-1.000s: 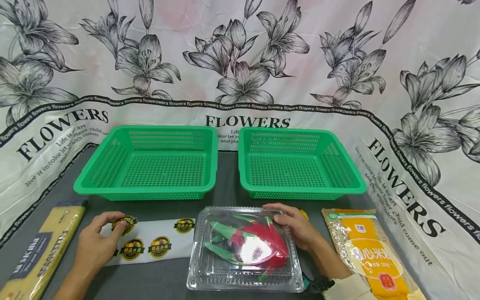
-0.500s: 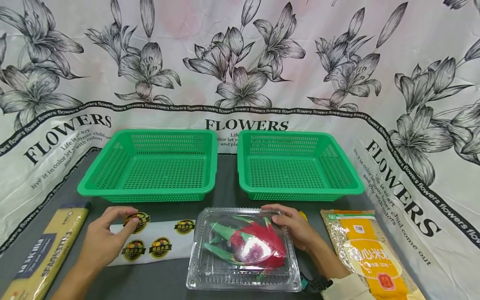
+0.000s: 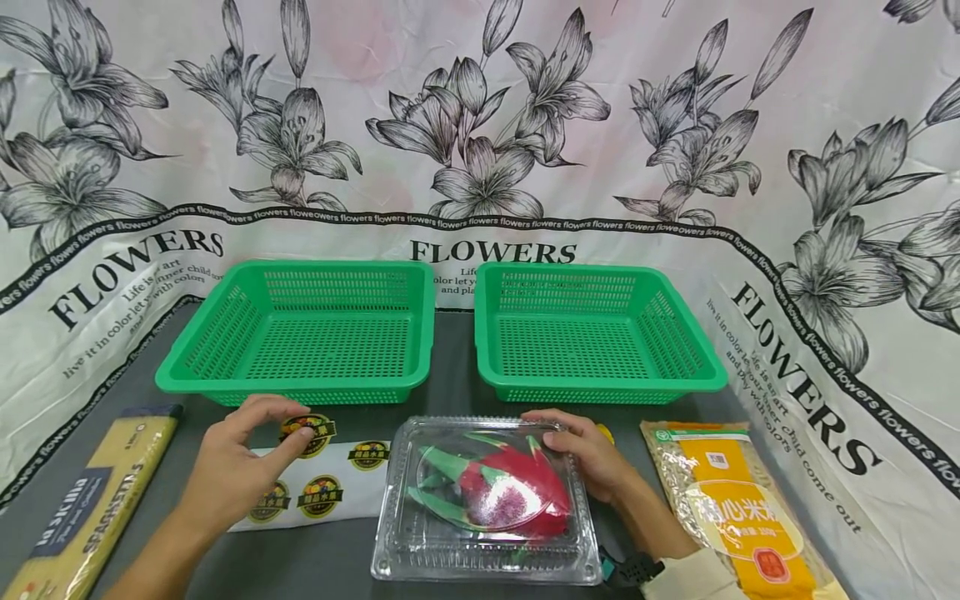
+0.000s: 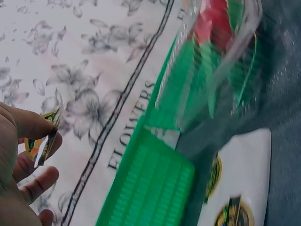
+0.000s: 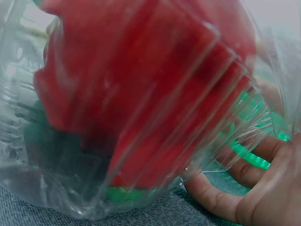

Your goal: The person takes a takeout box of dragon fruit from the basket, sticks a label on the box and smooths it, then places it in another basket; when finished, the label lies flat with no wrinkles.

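Observation:
Between thumb and forefinger my left hand [image 3: 232, 468] pinches a round black-and-gold fruit sticker [image 3: 321, 432], raised above the white sticker sheet [image 3: 362, 497]. In the left wrist view the sticker [image 4: 49, 147] looks bent, its other fingers loosely curled below. Several matching stickers show on the sheet, partly covered by the hand. A clear plastic clamshell box [image 3: 405, 546] stands closed at front centre with a red dragon fruit [image 3: 517, 496] inside. My right hand [image 3: 594, 460] grips the box's back right corner, thumb over the lid. In the right wrist view its fingers [image 5: 218, 200] curl against the clear wall.
Two green plastic baskets, a left one [image 3: 300, 385] and a right one [image 3: 600, 385], stand behind the hands. A spaghetti pack [image 3: 97, 500] lies at left, a yellow rice noodle bag [image 3: 738, 508] at right. A small yellow thing [image 3: 607, 433] peeks out behind the right hand.
My left hand has carried the pinched sticker to the right and slightly up, toward the box. The right hand keeps its grip on the box.

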A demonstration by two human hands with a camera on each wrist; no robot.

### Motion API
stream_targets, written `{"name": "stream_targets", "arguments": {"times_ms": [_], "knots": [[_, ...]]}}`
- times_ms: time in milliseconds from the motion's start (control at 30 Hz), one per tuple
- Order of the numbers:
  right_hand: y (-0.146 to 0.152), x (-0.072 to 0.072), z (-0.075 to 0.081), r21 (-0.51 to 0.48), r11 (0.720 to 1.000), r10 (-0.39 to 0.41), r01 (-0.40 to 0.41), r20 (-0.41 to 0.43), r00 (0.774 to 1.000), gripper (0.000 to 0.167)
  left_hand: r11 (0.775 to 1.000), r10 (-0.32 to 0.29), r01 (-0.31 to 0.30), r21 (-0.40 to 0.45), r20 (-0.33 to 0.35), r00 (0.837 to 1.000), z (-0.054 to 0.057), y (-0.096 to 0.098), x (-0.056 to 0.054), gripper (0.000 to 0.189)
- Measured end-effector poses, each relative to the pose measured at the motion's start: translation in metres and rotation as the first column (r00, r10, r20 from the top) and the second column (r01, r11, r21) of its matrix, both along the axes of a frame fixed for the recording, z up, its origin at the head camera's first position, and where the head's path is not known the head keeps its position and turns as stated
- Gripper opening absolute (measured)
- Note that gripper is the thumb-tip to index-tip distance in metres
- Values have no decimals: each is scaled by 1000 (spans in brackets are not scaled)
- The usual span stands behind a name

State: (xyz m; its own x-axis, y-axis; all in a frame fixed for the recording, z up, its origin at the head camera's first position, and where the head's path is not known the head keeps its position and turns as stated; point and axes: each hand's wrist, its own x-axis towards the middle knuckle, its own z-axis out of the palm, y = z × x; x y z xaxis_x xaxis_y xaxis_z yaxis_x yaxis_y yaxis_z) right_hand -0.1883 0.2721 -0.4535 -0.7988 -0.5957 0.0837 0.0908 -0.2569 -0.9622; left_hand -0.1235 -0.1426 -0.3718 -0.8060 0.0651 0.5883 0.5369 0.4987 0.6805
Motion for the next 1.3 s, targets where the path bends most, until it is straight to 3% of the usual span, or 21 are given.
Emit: {"name": "stream_targets", "arguments": {"times_ms": [400,633,867,1300], "knots": [[-2,0,0,1,1000,-9,8,11,1000,35,985,-171,172,12,-59,983,7,28,-6,36],[-1,1,0,-1,1000,-8,8,13,1000,35,972,-235,236,11,-49,971,11,48,-7,34],[-2,2,1,-10,1000,-5,5,2,1000,35,948,-316,318,24,-72,946,7,65,-10,35],[-1,1,2,-11,1000,-2,2,3,1000,35,950,-312,311,18,42,949,-3,94,-13,25]]}}
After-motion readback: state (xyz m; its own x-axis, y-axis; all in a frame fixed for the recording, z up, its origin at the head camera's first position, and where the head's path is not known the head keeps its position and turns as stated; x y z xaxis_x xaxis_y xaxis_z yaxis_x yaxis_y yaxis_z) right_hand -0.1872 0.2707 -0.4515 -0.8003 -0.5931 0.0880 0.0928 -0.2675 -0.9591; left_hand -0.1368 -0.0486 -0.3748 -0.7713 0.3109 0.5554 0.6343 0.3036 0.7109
